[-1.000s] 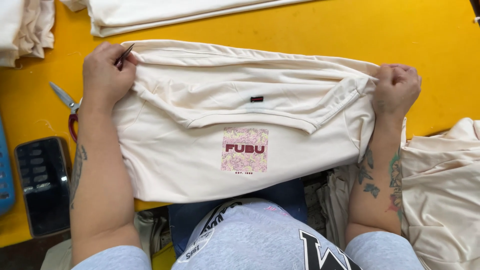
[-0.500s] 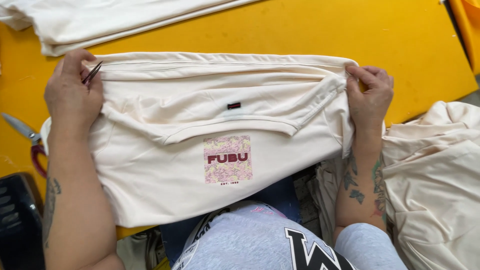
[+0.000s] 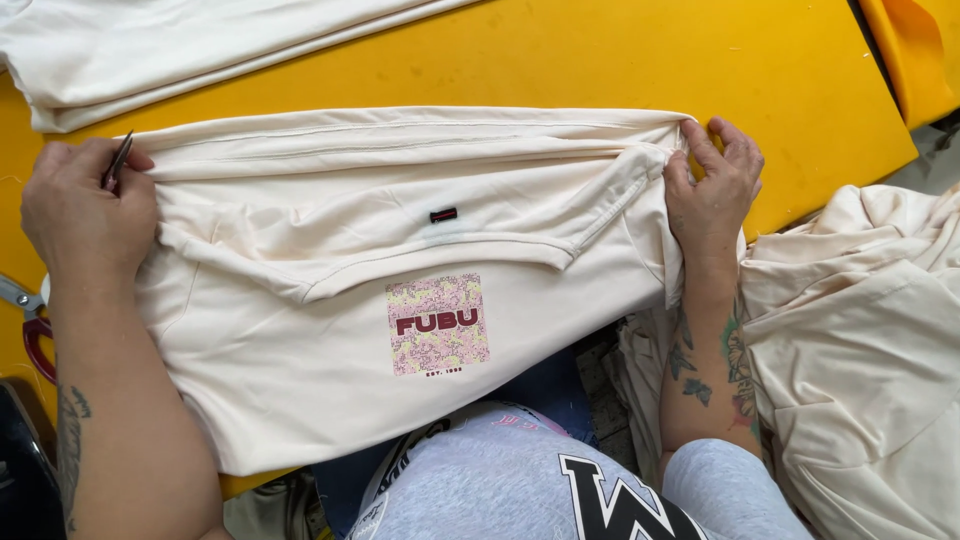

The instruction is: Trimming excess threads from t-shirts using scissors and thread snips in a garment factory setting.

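A cream garment point(image 3: 400, 240) with a small pink printed square and a dark neck tab lies spread across the yellow table point(image 3: 600, 60). My left hand point(image 3: 85, 215) presses down on its left edge and pinches a thin dark tool point(image 3: 118, 160) between the fingers. At the garment's right edge, my right hand point(image 3: 712, 185) grips a fold of the cloth. The lower part of the garment hangs off the table's front edge over my lap.
A folded cream garment point(image 3: 200, 40) lies at the table's far left. More cream garments point(image 3: 860, 340) are heaped at my right. Red-handled scissors point(image 3: 30, 320) lie at the left edge, with a dark object point(image 3: 20, 470) below them.
The garment stays stretched between both hands. The view has shifted, so the scissors and dark object now sit at the frame's left edge. My right hand has regripped the fold.
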